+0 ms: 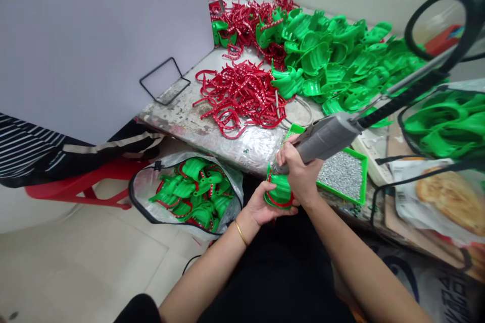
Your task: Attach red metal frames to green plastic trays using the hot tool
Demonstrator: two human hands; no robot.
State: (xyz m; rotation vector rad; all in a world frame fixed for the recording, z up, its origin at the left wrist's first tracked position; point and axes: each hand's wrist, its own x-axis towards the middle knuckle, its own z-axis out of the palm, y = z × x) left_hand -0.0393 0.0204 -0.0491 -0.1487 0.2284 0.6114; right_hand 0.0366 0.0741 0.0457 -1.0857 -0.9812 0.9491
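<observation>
My left hand is closed around a green plastic piece with a red strip along its edge. In my right hand is a grey electric screwdriver, its tip pointing down at the green piece. The spot where the tip meets the piece is partly hidden by my fingers. Just beyond my right hand lies a green tray of small silvery screws. Loose red strips with white marks are heaped on the table.
Green plastic pieces are piled at the back. A clear bag of green and red pieces stands below the table edge at left. A red stool with a seated person is farther left. At right are flatbread and a black hose.
</observation>
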